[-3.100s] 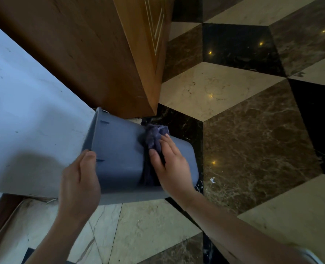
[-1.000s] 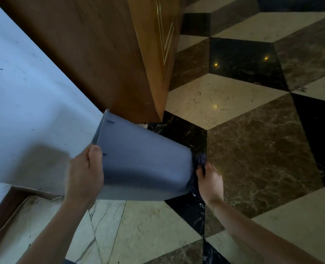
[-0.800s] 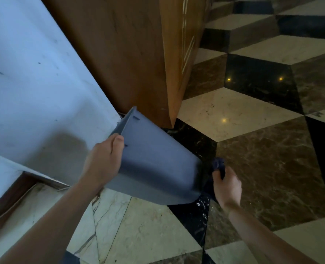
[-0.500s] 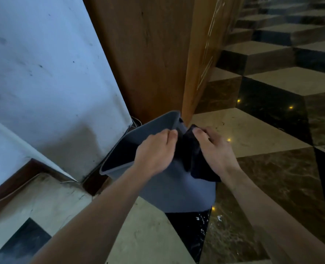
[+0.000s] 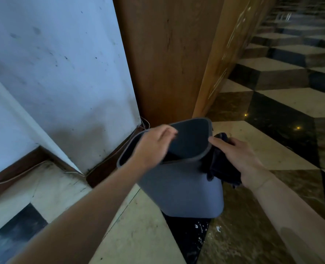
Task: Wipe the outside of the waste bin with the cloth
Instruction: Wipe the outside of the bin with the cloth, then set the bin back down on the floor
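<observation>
Both hands at waste bin (image 5: 180, 189); right hand (image 5: 239, 159) presses cloth (image 5: 222, 168).

Grey-blue plastic waste bin (image 5: 184, 189) stands on the marble-patterned tile floor (image 5: 283, 149), tilted, open mouth facing up and toward the white wall (image 5: 62, 73). Left hand (image 5: 154, 147) sits over the near rim, fingers loosely curled, motion-blurred; contact unclear. Right hand (image 5: 238, 159) presses a dark crumpled cloth (image 5: 220, 166) against the bin's upper right outer side, thumb at the rim. Brown wooden cabinet (image 5: 167, 54) directly behind the bin.
</observation>
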A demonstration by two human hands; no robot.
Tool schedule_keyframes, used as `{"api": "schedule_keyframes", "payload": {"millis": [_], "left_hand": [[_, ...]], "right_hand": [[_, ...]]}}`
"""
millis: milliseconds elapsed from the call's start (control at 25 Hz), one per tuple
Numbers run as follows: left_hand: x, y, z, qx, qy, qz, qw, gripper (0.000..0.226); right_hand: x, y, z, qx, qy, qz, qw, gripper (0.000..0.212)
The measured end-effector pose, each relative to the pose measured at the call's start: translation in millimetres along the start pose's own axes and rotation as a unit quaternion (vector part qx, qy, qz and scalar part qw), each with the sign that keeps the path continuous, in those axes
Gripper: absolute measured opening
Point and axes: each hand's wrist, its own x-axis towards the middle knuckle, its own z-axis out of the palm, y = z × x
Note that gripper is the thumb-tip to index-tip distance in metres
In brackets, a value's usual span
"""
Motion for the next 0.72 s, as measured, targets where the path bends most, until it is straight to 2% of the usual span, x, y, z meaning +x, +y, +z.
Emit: {"api": "schedule_keyframes", "payload": {"millis": [40,80,120,160,240,320,440,600,720], "left_hand": [[3.2,-30.1,-18.2,0.079,0.036,-0.051,0.995,0.033],[2.2,-60.2,-36.0,0.161,0.044,-0.134,0.977,0.033],[-3.4,-85.7,-49.8,0.194,0.027,-0.223,0.955,0.035],[-10.6,-104.9,-54.9,0.159,0.003,-0.297,0.941,0.035],[-22.8,-122.3,-48.1,-0.066,-0.015,-0.387,0.92,0.03],[-28.4,-128.8,-38.5,-0.204,0.003,-0.395,0.896,0.022],[-28.3,-121.0,-30.4,-0.267,0.002,-0.38,0.886,0.017],[-19.7,-106.0,-34.2,-0.179,-0.02,-0.319,0.931,0.02],[-15.4,-102.5,-55.9,-0.117,0.009,-0.298,0.947,0.02]], "right_hand": [[1.6,2.3,-3.1,0.002,0.008,-0.003,1.0,0.037],[2.6,3.2,-6.0,-0.001,0.015,-0.009,1.0,0.034],[4.3,3.4,-9.1,-0.002,0.02,-0.016,1.0,0.03],[6.3,3.5,-12.1,-0.002,0.026,-0.021,0.999,0.027],[11.8,5.2,-18.0,-0.01,0.037,-0.026,0.999,0.023],[16.7,9.7,-24.6,-0.018,0.049,-0.031,0.998,0.02],[23.4,20.9,-35.9,-0.021,0.067,-0.035,0.997,0.017],[34.5,39.8,-44.4,-0.001,0.068,-0.027,0.997,0.011],[48.8,47.1,-26.1,0.024,0.052,-0.021,0.998,0.009]]}}
